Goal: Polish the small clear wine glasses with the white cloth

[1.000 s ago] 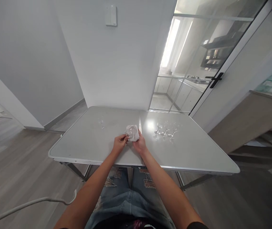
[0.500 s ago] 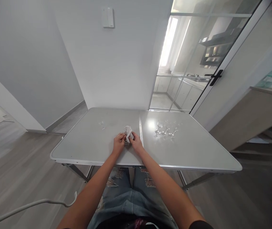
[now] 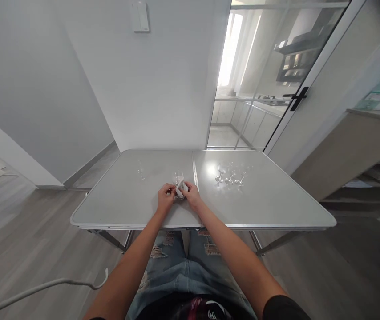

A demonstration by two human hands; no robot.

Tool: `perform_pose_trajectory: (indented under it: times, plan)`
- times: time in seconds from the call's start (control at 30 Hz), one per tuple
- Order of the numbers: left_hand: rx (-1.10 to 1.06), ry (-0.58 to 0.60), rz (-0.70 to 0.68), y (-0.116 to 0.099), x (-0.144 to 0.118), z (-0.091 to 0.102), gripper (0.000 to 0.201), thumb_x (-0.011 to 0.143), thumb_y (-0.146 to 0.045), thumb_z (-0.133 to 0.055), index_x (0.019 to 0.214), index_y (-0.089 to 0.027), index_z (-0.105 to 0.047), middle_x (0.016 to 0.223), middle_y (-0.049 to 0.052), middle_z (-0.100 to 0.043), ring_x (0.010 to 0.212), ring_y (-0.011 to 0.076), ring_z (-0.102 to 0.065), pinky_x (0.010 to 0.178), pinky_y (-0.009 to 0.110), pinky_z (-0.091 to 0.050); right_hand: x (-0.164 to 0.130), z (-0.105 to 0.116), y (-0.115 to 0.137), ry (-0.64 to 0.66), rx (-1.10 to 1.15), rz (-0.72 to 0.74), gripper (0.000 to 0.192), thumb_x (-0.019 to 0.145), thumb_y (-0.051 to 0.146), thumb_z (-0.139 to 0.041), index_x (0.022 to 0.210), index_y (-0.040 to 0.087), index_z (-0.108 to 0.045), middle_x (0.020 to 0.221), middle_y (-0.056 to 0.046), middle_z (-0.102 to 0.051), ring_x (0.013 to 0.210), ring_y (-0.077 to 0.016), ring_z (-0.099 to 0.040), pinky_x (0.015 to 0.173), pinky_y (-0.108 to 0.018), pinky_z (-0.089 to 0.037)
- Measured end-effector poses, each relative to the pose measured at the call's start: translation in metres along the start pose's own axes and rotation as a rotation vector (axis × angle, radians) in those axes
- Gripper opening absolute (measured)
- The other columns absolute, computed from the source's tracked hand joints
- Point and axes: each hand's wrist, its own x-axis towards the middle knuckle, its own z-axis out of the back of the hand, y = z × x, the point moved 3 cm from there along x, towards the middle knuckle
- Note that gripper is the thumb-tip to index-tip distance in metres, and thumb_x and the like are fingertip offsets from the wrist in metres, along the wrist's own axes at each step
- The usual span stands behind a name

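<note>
At the seam of the grey folding tabletop (image 3: 270, 209), both hands (image 3: 165, 198) (image 3: 192, 196) pinch a white cloth (image 3: 180, 190) around a glass (image 3: 178, 178), with more glasses (image 3: 230, 172) right of the seam, a small one (image 3: 140, 172) left, and a glass door (image 3: 263, 75) beyond.

1. Daylight: bright, entering through the glass sliding door (image 3: 256, 75) ahead of me on the right.
2. Glare: white patch on the grey folding table (image 3: 270, 204) near the door.
3. Shadows: soft, faint.
4. Distortion: wide-angle bowing at edges; walls lean outward.
5. Top right corner: dark vignette.
</note>
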Motion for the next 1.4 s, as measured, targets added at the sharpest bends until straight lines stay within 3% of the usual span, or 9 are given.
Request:
perform_pose_trajectory:
  times: [0.23, 0.37, 0.57, 0.73, 0.97, 1.23, 1.4]
  plan:
    - [-0.104, 0.078, 0.017, -0.006, -0.001, -0.005, 0.027, 0.089, -0.046, -0.061, 0.093, -0.019, -0.06, 0.091, 0.004, -0.062, 0.081, 0.015, -0.06, 0.075, 0.027, -0.051, -0.005, 0.004, 0.01, -0.065, 0.123, 0.028, 0.042, 0.063, 0.037, -0.085, 0.098, 0.017, -0.072, 0.085, -0.001, -0.072, 0.07, -0.0139, -0.062, 0.066, -0.024, -0.05]
    - [-0.114, 0.178, 0.045, -0.007, -0.001, -0.012, 0.03, 0.086, -0.047, -0.065, 0.091, -0.019, -0.056, 0.091, 0.004, -0.06, 0.082, 0.0145, -0.061, 0.074, 0.026, -0.052, -0.003, 0.008, 0.011, -0.145, 0.291, 0.036, 0.041, 0.063, 0.034, -0.086, 0.095, 0.018, -0.068, 0.085, -0.001, -0.071, 0.072, -0.0134, -0.064, 0.069, -0.025, -0.052]
    - [-0.214, 0.257, 0.123, -0.003, -0.002, -0.018, 0.043, 0.079, -0.046, -0.075, 0.106, -0.02, -0.053, 0.104, 0.007, -0.065, 0.094, 0.0184, -0.067, 0.086, 0.034, -0.055, 0.001, 0.014, 0.011, -0.226, 0.356, 0.088, 0.036, 0.068, 0.036, -0.083, 0.093, 0.023, -0.061, 0.084, 0.001, -0.068, 0.073, -0.0132, -0.063, 0.07, -0.026, -0.053]
    - [-0.171, 0.332, 0.108, 0.003, -0.003, -0.022, 0.045, 0.092, -0.048, -0.059, 0.124, -0.02, -0.048, 0.113, 0.01, -0.067, 0.095, 0.0185, -0.068, 0.085, 0.034, -0.054, 0.001, 0.009, 0.012, -0.205, 0.319, 0.123, 0.042, 0.06, 0.032, -0.087, 0.092, 0.023, -0.06, 0.087, 0.0, -0.069, 0.077, -0.0153, -0.063, 0.074, -0.028, -0.053]
    - [-0.061, 0.328, 0.055, 0.0, -0.005, -0.022, 0.039, 0.094, -0.042, -0.056, 0.126, -0.02, -0.05, 0.111, 0.009, -0.068, 0.101, 0.0197, -0.066, 0.09, 0.034, -0.051, 0.002, 0.005, 0.012, -0.19, 0.33, 0.156, 0.043, 0.065, 0.03, -0.085, 0.097, 0.023, -0.058, 0.088, 0.001, -0.067, 0.078, -0.0129, -0.062, 0.074, -0.025, -0.051]
    - [-0.046, 0.218, 0.045, -0.003, -0.006, -0.02, 0.041, 0.089, -0.045, -0.064, 0.119, -0.021, -0.049, 0.108, 0.009, -0.066, 0.098, 0.019, -0.068, 0.089, 0.036, -0.053, 0.003, 0.008, 0.01, -0.245, 0.304, 0.145, 0.036, 0.069, 0.036, -0.082, 0.092, 0.023, -0.058, 0.082, 0.003, -0.064, 0.072, -0.012, -0.06, 0.07, -0.025, -0.049]
    - [-0.138, 0.266, 0.084, 0.004, -0.007, -0.02, 0.048, 0.097, -0.056, -0.046, 0.127, -0.018, -0.048, 0.084, 0.004, -0.067, 0.072, 0.0155, -0.066, 0.074, 0.033, -0.055, 0.0, 0.005, 0.018, -0.197, 0.291, 0.143, 0.04, 0.066, 0.031, -0.084, 0.097, 0.024, -0.059, 0.082, 0.003, -0.066, 0.07, -0.0133, -0.061, 0.066, -0.026, -0.05]
